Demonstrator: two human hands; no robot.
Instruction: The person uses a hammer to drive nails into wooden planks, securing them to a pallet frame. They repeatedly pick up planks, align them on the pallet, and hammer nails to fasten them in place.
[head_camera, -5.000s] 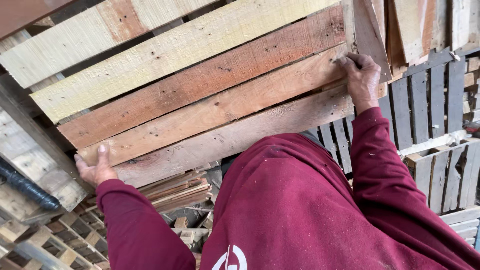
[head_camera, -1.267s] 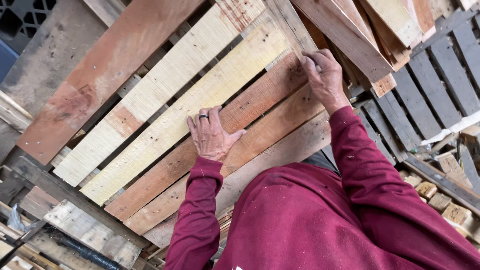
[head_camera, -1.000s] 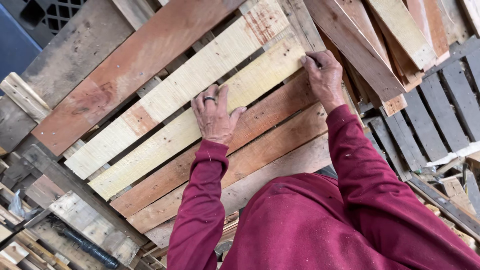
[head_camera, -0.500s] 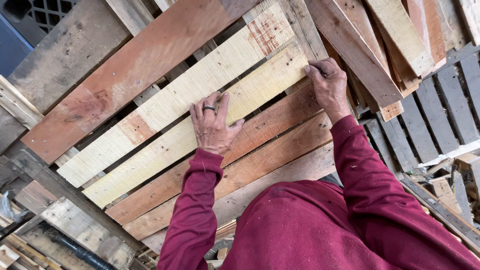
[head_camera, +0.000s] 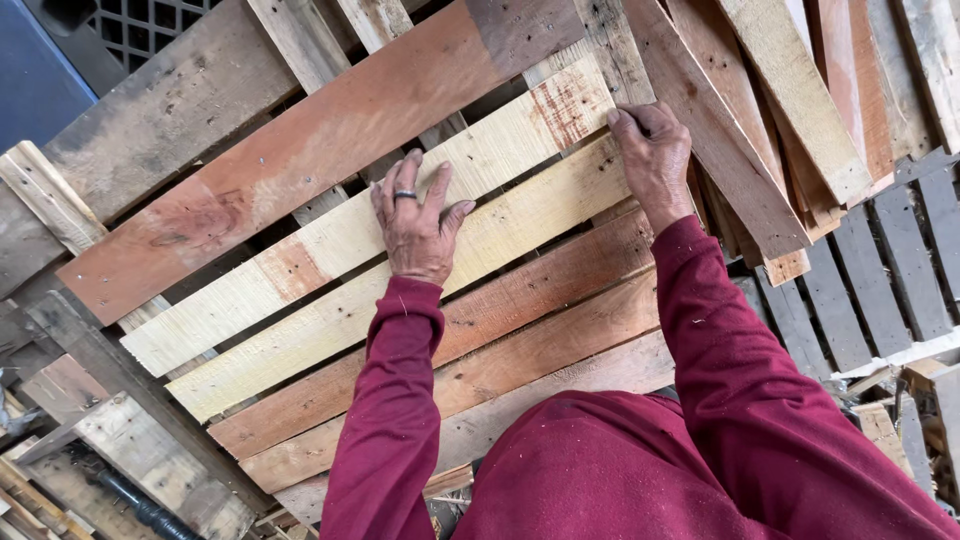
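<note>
Head view looks down on a wooden pallet (head_camera: 400, 330) that fills most of the frame, its slats running on a slant from lower left to upper right. Around the pallet lies a yard of timber: grey weathered pallets (head_camera: 890, 270) to its right, a fan of loose boards (head_camera: 770, 110) leaning over its upper right corner, and grey scrap planks (head_camera: 130, 450) at its lower left. Beyond the pallet's upper left corner a blue panel (head_camera: 40, 70) and a dark grid (head_camera: 150, 20) show, though too little of them is in frame to tell what they are.

The pallet's slats differ in colour: a broad reddish board (head_camera: 300, 160) at the top, two pale yellow boards (head_camera: 330, 290) with rough saw marks in the middle, and brownish ones nearer the person. Nail heads dot the ends.

The left hand (head_camera: 415, 225), wearing a ring, lies flat and open on the pale boards near the pallet's middle, fingers spread, gripping nothing. The right hand (head_camera: 655, 160) rests at the pallet's right edge, fingers curled over the end of a pale board. Both sleeves are dark red.
</note>
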